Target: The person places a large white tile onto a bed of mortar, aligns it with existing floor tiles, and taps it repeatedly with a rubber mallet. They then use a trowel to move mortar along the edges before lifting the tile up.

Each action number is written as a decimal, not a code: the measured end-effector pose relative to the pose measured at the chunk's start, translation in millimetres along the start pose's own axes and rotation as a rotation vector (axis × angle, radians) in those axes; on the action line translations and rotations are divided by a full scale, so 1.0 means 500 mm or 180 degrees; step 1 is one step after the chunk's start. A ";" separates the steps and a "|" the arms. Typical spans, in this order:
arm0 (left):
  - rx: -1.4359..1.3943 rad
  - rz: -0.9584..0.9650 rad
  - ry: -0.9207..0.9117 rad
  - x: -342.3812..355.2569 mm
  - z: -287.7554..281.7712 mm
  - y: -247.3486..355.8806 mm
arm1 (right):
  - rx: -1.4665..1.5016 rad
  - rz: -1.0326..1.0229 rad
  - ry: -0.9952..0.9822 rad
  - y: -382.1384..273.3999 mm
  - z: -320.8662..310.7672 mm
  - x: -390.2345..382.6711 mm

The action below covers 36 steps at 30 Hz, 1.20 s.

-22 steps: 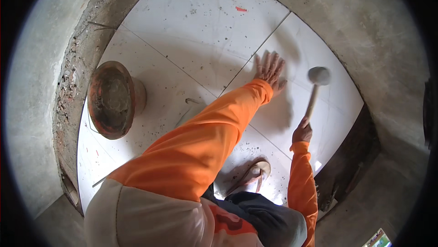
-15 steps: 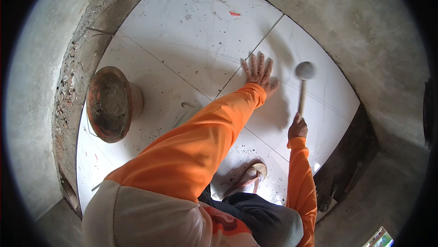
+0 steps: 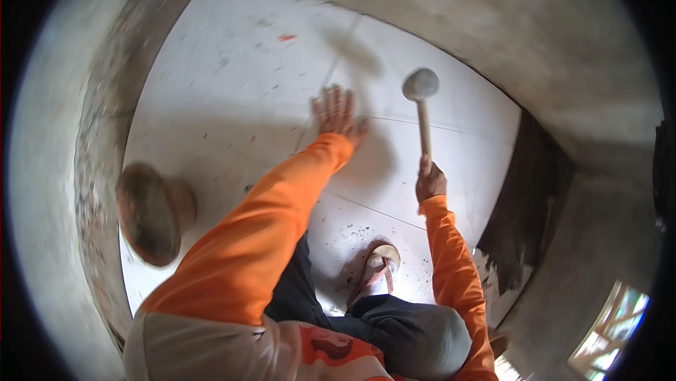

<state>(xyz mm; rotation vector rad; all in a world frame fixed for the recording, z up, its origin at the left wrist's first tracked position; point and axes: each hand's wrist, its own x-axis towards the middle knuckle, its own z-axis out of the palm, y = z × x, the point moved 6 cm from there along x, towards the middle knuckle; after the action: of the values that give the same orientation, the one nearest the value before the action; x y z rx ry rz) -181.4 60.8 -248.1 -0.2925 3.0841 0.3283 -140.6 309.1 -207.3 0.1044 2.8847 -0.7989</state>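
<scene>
Left hand (image 3: 336, 112) is pressing flat, fingers spread, on white floor tiles (image 3: 211, 99). Right hand (image 3: 430, 182) is gripping a rubber mallet (image 3: 421, 86) (head raised just right of the left hand); concrete walls (image 3: 493, 15) are enclosing the tiles.

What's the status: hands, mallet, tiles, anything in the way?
Left hand flat on the white tile, fingers spread. Right hand grips the mallet, head raised over the neighbouring tile. Brown bucket off to the left, clear of the strike.

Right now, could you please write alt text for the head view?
A person in orange sleeves presses the left hand flat on white floor tiles while the right hand holds a mallet raised above them. A rusty bucket stands at left.
</scene>
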 end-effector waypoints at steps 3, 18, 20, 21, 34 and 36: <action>0.0273 0.0366 -0.0010 -0.006 0.009 -0.016 | 0.0849 0.0033 0.0374 -0.041 -0.049 -0.074; 0.0837 0.0798 0.0166 0.044 0.092 0.151 | 0.1123 0.1163 -0.0204 0.087 -0.047 -0.145; 0.0961 0.0820 0.0095 0.048 0.090 0.179 | 0.1024 0.1467 -0.0464 0.128 -0.028 -0.143; 0.1109 0.0746 0.0039 0.040 0.089 0.185 | 0.1071 0.1557 -0.0469 0.132 -0.029 -0.153; -0.1088 0.3157 0.0442 -0.131 -0.005 0.360 | 0.1522 0.0802 0.0578 0.143 -0.155 -0.004; -0.1155 0.2441 0.0749 -0.012 -0.005 0.420 | 0.1389 0.1243 0.0267 0.196 -0.147 0.049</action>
<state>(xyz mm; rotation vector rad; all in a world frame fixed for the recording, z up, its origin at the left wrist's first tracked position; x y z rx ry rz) -215.1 263.2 -202.2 0.9381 3.1957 0.9213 -163.5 431.5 -198.5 0.7351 2.5754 -1.3372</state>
